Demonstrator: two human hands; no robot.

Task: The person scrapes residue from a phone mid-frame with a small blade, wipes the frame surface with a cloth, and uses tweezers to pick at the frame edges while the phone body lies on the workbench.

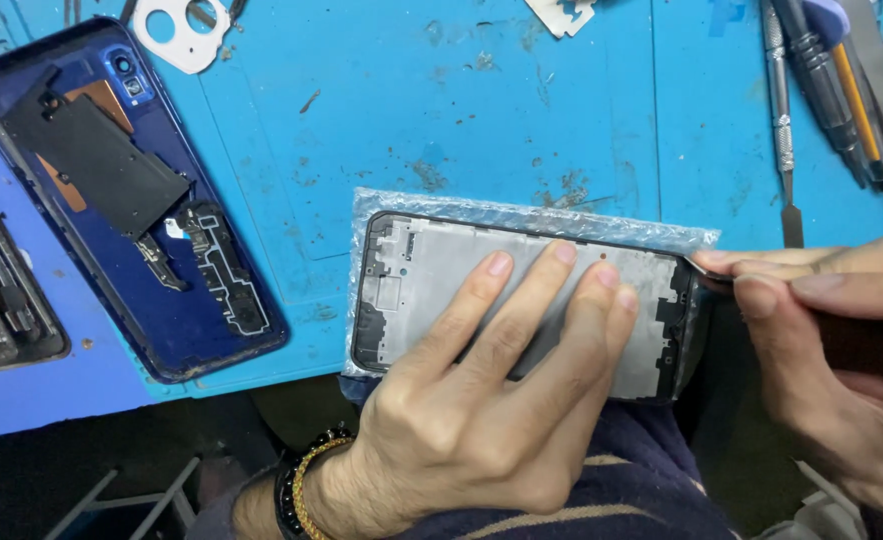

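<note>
A phone frame point(416, 290), grey inside with a black rim, lies on a sheet of bubble wrap point(521, 215) at the front edge of the blue mat. My left hand point(481, 390) lies flat on it, fingers spread and pressing down; beaded bracelets circle that wrist. My right hand point(821, 340) comes in from the right and pinches a thin metal tool point(709, 270) whose tip touches the frame's upper right corner.
A blue phone back cover point(151, 300) with black internal parts lies at the left. A white camera bezel point(183, 30) sits at the top. Screwdrivers and a spudger point(783, 130) lie at the top right. The blue work mat point(381, 110) covers the bench.
</note>
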